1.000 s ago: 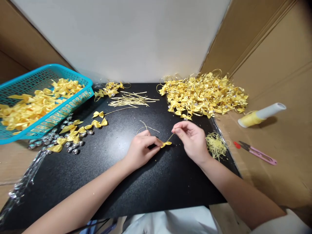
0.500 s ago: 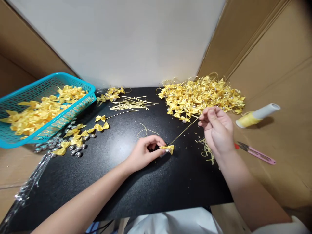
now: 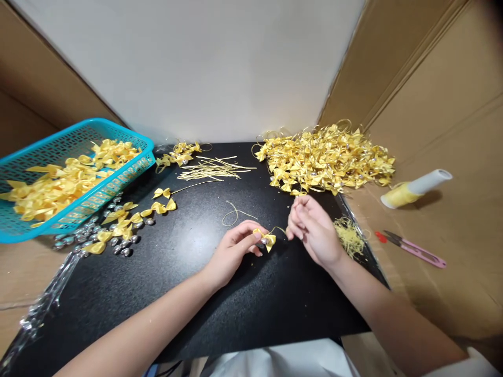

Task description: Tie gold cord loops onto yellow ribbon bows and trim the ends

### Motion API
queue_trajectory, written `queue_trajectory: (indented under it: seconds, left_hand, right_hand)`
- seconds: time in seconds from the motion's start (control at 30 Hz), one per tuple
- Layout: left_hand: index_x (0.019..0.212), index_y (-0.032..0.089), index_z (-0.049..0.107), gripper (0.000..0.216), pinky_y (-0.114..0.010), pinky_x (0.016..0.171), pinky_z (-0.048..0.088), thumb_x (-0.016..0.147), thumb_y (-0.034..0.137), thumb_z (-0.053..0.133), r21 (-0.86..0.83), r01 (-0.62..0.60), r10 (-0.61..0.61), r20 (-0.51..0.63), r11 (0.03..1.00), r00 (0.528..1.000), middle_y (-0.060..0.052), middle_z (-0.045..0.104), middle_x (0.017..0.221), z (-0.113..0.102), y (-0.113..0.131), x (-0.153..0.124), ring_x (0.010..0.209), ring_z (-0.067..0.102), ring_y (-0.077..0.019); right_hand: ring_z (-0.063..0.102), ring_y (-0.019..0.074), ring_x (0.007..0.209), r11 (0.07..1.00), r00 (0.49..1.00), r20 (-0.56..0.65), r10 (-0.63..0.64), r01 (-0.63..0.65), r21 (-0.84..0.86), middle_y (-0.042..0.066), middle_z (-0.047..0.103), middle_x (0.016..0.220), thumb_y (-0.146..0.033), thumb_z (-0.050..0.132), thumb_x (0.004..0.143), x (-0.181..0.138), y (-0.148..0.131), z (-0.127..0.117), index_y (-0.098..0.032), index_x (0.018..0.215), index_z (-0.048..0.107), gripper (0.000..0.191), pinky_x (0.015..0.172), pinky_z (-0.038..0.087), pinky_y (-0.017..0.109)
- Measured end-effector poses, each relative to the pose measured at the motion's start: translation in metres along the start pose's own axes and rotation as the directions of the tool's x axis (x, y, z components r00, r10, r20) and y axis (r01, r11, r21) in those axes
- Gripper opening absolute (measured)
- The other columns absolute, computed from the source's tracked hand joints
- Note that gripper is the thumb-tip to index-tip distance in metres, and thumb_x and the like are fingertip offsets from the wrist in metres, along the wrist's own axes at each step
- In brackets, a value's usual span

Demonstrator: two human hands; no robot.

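Observation:
A yellow ribbon bow (image 3: 270, 241) with a small silver bell (image 3: 264, 241) at its middle is pinched between the thumb and fingers of my left hand (image 3: 238, 247), just above the black table. From the bow a thin yellow cord (image 3: 280, 229) curves across to my right hand (image 3: 312, 228), whose closed fingertips grip its other end. The cord hangs slack in a short arc. Behind my left hand a loose looped cord (image 3: 236, 211) lies on the table.
A blue basket (image 3: 148, 144) of yellow bows stands at left, with silver bells (image 3: 88, 230) beside it. Cut cords (image 3: 214, 168) lie at the back. At right are a heap of belled bows (image 3: 326, 157), cord scraps (image 3: 349, 238), pink-handled snips (image 3: 422, 252) and a cord-wound tube (image 3: 428, 181).
My right hand has come down and left, closer to the bow, and the taut cord has gone slack. In my left hand the bow has tilted, showing more of its front and the bell.

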State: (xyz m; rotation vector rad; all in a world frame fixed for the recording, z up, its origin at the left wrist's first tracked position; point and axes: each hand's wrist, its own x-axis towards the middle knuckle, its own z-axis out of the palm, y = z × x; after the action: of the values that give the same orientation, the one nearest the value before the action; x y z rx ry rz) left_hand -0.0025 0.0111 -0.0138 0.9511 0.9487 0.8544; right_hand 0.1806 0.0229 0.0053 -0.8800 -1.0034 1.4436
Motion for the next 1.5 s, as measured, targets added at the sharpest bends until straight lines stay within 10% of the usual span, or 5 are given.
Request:
queue_trajectory:
  seconds: [0.47, 0.77, 0.97, 1.17, 1.5]
  left_hand:
    - [0.108, 0.014, 0.072, 0.039, -0.028, 0.080, 0.054, 0.076, 0.035, 0.077, -0.098, 0.113, -0.113, 0.004, 0.989, 0.994, -0.008, 0.077, 0.092, 0.000, -0.002, -0.001, 0.082, 0.071, -0.0163]
    - [0.098, 0.016, 0.065, 0.021, -0.027, 0.074, 0.056, 0.080, 0.025, 0.070, 0.253, -0.123, 0.110, 0.066, 0.960, 0.992, -0.009, 0.077, 0.096, -0.004, 0.002, -0.009, 0.082, 0.073, -0.0171]
    - [0.088, 0.019, 0.066, 0.012, -0.031, 0.076, 0.056, 0.084, 0.011, 0.057, 0.652, -0.637, 0.341, 0.538, 0.411, 0.771, -0.010, 0.076, 0.095, -0.010, 0.010, -0.015, 0.088, 0.071, -0.0209]
    - [0.088, 0.015, 0.063, 0.019, -0.030, 0.067, 0.055, 0.095, 0.012, 0.046, 0.671, -0.730, 0.294, 0.730, -0.131, 0.617, -0.013, 0.074, 0.094, -0.004, 0.005, -0.018, 0.075, 0.067, -0.0196]
    - [0.080, 0.014, 0.064, 0.025, -0.029, 0.060, 0.049, 0.096, 0.018, 0.045, 0.727, -0.635, 0.292, 0.687, -0.261, 0.666, -0.005, 0.061, 0.072, -0.002, -0.009, -0.013, 0.067, 0.055, -0.0170]
  right_hand:
    - [0.045, 0.0091, 0.050, 0.891, 0.958, 0.253, -0.136, 0.230, -0.391, -0.007, 0.045, 0.058, -0.035, 0.047, 0.097, -0.026, 0.019, 0.008, -0.023, 0.089, 0.050, 0.014, 0.052, 0.041, 0.024]
    - [0.027, 0.0069, 0.046, 0.988, 0.959, -0.240, -0.148, 0.153, 0.001, -0.010, 0.032, 0.057, -0.038, 0.066, 0.083, 0.009, -0.004, -0.017, -0.025, 0.084, 0.048, 0.022, 0.046, 0.040, 0.019]
    - [0.022, 0.0068, 0.044, 0.998, 0.966, -0.258, -0.019, 0.033, 0.051, -0.009, 0.030, 0.056, -0.037, 0.071, 0.076, 0.022, -0.010, -0.031, -0.024, 0.077, 0.046, 0.029, 0.040, 0.028, 0.017]
    - [0.025, 0.0044, 0.041, 1.000, 0.969, -0.248, 0.006, -0.001, 0.020, -0.011, 0.031, 0.052, -0.037, 0.072, 0.076, 0.029, -0.004, -0.027, -0.022, 0.075, 0.047, 0.029, 0.041, 0.033, 0.015]
    - [0.052, 0.0081, 0.045, 0.786, 0.985, -0.167, 0.038, -0.133, -0.604, -0.001, 0.066, 0.062, -0.019, 0.062, 0.073, 0.079, -0.002, 0.013, -0.017, 0.066, 0.063, 0.008, 0.045, 0.044, 0.020]
